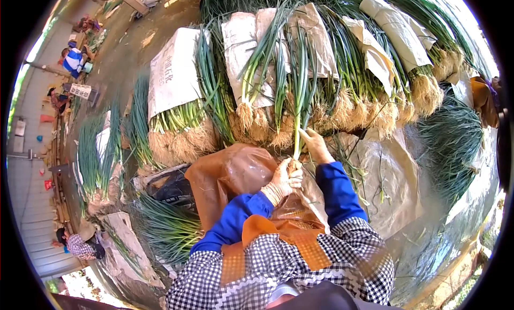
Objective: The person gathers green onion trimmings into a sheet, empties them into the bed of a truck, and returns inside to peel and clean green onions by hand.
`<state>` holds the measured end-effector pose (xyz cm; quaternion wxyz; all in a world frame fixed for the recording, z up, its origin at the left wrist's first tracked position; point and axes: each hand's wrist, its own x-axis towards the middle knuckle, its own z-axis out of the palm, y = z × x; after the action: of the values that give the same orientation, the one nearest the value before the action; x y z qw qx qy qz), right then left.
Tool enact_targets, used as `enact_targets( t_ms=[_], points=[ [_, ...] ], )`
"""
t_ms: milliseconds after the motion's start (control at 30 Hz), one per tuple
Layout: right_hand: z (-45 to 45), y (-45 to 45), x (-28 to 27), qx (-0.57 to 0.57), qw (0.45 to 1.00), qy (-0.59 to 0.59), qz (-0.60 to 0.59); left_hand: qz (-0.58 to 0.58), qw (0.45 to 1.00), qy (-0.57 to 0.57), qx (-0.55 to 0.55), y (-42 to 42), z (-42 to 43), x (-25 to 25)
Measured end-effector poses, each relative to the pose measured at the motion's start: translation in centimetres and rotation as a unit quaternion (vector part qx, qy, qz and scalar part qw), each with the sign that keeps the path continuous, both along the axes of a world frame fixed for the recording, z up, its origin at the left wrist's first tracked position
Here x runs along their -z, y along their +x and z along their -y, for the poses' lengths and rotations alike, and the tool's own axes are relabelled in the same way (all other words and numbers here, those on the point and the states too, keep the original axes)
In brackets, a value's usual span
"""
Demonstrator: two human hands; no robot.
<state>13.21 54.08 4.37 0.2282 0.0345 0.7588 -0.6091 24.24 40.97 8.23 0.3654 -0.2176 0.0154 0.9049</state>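
Note:
My left hand (281,180) is closed around the root end of a green onion (297,134), whose pale stem and long leaves point away from me. Just above it, my right hand (317,146) has its thumb and fingers at the pale lower stem, pinched together against it. Past my hands lies a row of green onion bundles (257,123) with their shaggy roots towards me. A brown plastic apron (230,168) covers my lap beneath the left hand.
Pale sacking (179,69) covers several bundles. More green onions lie at the left (166,219) and right (450,139). A plastic sheet (391,181) with loose leaves is on the ground at my right. Other people (75,58) are far off at the left.

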Motion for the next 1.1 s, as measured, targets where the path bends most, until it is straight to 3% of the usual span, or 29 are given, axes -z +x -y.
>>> enact_targets(
  t_ms=[67, 100, 133, 200, 267, 300, 333, 400, 433, 467, 500, 533, 567, 633, 667, 733, 800, 833, 867, 900, 967, 1000, 1067, 1100],
  points=[
    [2.4, -1.0, 2.7, 0.045, 0.977, 0.144, -0.153, 0.064, 0.948, -0.313, -0.012, -0.1, -0.5, 0.5],
    [2.5, -0.6, 0.7, 0.007, 0.914, 0.311, -0.259, -0.027, 0.946, -0.321, -0.035, 0.5, 0.1, 1.6],
    [2.4, -0.3, -0.2, -0.007, 0.916, 0.326, -0.234, -0.025, 0.946, -0.321, -0.038, 0.8, -0.2, 3.0],
    [2.3, 0.6, -0.8, -0.02, 0.881, 0.388, -0.27, -0.023, 0.849, -0.526, -0.027, 0.5, -2.1, 1.8],
    [1.8, 1.5, -0.7, -0.056, 0.842, 0.438, -0.31, -0.068, 0.873, -0.481, -0.033, 1.0, -2.7, 1.3],
    [1.4, 1.9, -0.9, -0.05, 0.809, 0.462, -0.36, -0.034, 0.883, -0.468, -0.018, 1.1, -2.1, 1.5],
    [0.7, 2.4, -1.3, -0.05, 0.812, 0.46, -0.356, -0.002, 0.891, -0.454, -0.004, 0.8, -1.8, 1.7],
    [-0.4, 4.4, -4.4, -0.171, 0.785, 0.482, -0.35, 0.007, 0.925, -0.373, -0.076, 0.6, -1.4, 3.1],
    [-0.5, 5.9, -3.2, -0.215, 0.715, 0.528, -0.405, 0.043, 0.926, -0.359, -0.108, 0.2, -1.5, 4.4],
    [-1.5, 7.8, -3.3, -0.216, 0.784, 0.389, -0.432, 0.08, 0.924, -0.348, -0.139, 0.1, -1.5, 5.6],
    [-2.8, 9.1, -3.1, -0.207, 0.816, 0.302, -0.447, 0.075, 0.922, -0.339, -0.17, -0.4, -1.2, 6.6],
    [-4.7, 10.2, -4.6, -0.165, 0.875, 0.281, -0.359, 0.03, 0.935, -0.334, -0.119, -0.1, -0.5, 4.3],
    [-6.6, 11.0, -4.0, -0.018, 0.94, 0.213, -0.264, 0.037, 0.942, -0.313, -0.116, 0.0, 0.0, 2.9],
    [-13.1, 10.7, -0.6, 0.004, 0.888, 0.415, -0.198, 0.039, 0.95, -0.29, -0.112, -0.5, 0.3, 1.0],
    [-16.7, 10.8, 0.6, -0.124, 0.832, 0.525, -0.13, 0.044, 0.955, -0.281, -0.09, -0.7, 0.2, 0.3],
    [-18.7, 10.4, 2.8, -0.213, 0.795, 0.567, -0.02, 0.046, 0.961, -0.267, -0.064, -0.8, -0.2, -0.8],
    [-12.5, 6.0, -1.6, -0.088, 0.899, 0.426, -0.053, 0.04, 0.964, -0.264, -0.017, -0.5, -0.2, -1.8],
    [-9.9, 4.8, -1.4, -0.002, 0.927, 0.301, -0.224, 0.034, 0.965, -0.261, -0.009, -0.2, -0.2, -2.7],
    [-6.6, 2.9, -3.6, 0.033, 0.963, 0.185, -0.195, 0.031, 0.964, -0.262, -0.008, -0.1, 0.0, -3.4],
    [-4.1, 1.0, -2.8, 0.061, 0.911, 0.204, -0.352, 0.025, 0.962, -0.271, 0.012, 0.3, 0.4, -3.9],
    [-0.9, -1.5, -2.2, 0.017, 0.988, -0.007, -0.15, 0.01, 0.959, -0.282, 0.04, 1.0, 1.7, -5.4],
    [-0.1, -2.7, -2.1, -0.039, 0.991, -0.123, -0.044, -0.01, 0.955, -0.292, 0.053, 1.2, 2.8, -6.5],
    [-1.7, -5.2, -1.7, 0.038, 0.984, -0.148, 0.089, -0.038, 0.966, -0.24, 0.092, 1.4, 6.0, -8.6],
    [-2.8, -4.8, -5.2, 0.164, 0.967, -0.191, 0.048, -0.041, 0.968, -0.228, 0.096, 1.5, 7.7, -10.1]
  ],
)
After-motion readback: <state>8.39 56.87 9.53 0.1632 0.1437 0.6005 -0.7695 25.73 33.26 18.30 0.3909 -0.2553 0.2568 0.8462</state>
